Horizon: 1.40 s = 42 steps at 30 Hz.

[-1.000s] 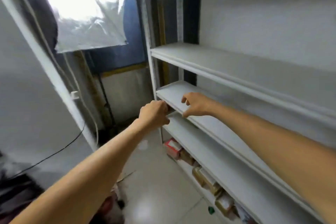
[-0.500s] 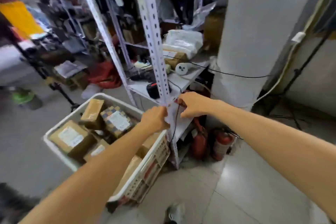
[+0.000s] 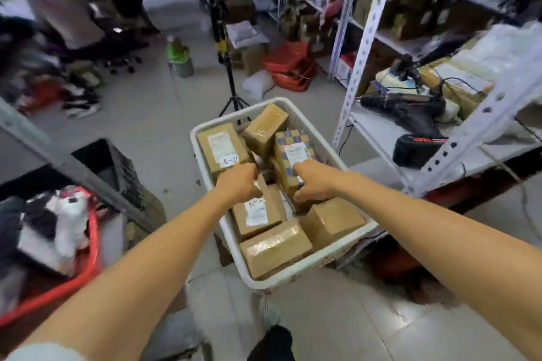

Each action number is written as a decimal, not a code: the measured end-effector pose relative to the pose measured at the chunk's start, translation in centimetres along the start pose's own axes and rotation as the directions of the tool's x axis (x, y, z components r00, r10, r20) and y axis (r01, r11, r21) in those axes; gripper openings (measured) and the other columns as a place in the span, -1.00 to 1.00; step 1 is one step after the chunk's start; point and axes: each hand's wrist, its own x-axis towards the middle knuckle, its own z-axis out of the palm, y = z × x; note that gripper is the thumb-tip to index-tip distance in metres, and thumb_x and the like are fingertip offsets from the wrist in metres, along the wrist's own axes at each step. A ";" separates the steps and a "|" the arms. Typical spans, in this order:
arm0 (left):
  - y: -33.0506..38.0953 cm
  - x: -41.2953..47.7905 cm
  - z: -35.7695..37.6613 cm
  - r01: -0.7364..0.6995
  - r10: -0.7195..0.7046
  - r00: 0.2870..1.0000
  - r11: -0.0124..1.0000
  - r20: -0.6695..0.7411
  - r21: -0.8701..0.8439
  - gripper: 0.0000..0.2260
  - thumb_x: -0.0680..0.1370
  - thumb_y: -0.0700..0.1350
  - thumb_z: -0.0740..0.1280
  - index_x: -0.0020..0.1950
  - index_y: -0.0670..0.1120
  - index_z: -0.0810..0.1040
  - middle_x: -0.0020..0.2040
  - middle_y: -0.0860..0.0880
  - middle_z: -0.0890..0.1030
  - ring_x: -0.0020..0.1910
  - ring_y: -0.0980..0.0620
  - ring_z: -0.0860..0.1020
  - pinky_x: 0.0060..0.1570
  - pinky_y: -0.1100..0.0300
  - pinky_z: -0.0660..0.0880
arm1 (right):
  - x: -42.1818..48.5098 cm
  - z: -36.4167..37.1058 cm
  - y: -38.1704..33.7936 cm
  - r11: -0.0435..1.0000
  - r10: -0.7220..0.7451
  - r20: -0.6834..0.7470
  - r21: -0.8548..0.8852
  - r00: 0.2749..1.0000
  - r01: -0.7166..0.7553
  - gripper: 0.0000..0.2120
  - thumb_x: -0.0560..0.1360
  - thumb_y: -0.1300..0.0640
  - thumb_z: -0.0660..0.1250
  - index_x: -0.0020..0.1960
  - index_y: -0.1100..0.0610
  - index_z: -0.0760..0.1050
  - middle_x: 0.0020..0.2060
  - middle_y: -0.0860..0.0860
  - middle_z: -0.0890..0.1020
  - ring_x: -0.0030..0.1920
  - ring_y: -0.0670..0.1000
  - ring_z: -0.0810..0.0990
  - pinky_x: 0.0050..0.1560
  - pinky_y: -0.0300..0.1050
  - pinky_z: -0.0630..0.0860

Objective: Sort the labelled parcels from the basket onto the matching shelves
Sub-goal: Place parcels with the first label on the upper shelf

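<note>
Right hand [image 3: 313,183] around checkered blue-and-tan parcel [image 3: 289,145], white label

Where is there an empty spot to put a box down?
Bare floor lies between the white basket and the black crate. The white shelf has a bare strip beside the drill. Inside the basket it is crowded: parcels fill it.

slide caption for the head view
Left hand and right hand reach into the white basket; the right grips a checkered parcel.
</note>
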 end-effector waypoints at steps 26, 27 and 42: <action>-0.5 17.7 9.0 0.307 -0.255 0.942 0.918 0.219 -0.252 -0.67 0.47 -0.02 0.39 0.19 -0.11 0.50 0.08 -0.11 0.61 0.02 -0.08 0.57 0.04 0.01 0.54 | 23.4 7.6 16.4 0.266 0.364 0.337 0.856 0.868 -0.444 -0.45 0.35 0.16 0.55 0.29 0.20 0.46 0.17 0.08 0.62 0.05 0.03 0.64 0.01 -0.06 0.59; -0.5 17.7 9.1 0.315 -0.262 0.939 0.913 0.221 -0.260 -0.67 0.48 -0.03 0.38 0.19 -0.11 0.49 0.08 -0.11 0.61 0.01 -0.08 0.57 0.02 0.02 0.53 | 23.2 8.3 16.2 0.197 0.351 0.365 0.871 0.862 -0.449 -0.44 0.35 0.18 0.55 0.28 0.21 0.45 0.14 0.07 0.63 -0.02 0.01 0.66 -0.11 -0.10 0.62; -1.2 15.4 3.0 0.360 -0.328 0.931 0.895 0.160 -0.264 -0.69 0.48 -0.04 0.37 0.17 -0.11 0.51 0.09 -0.10 0.59 0.04 -0.09 0.55 0.10 -0.05 0.52 | 18.8 6.0 15.7 0.329 0.274 0.141 0.916 0.951 -0.231 -0.27 0.44 0.28 0.45 0.48 0.06 0.15 0.27 0.01 0.54 0.19 0.03 0.56 0.04 -0.07 0.60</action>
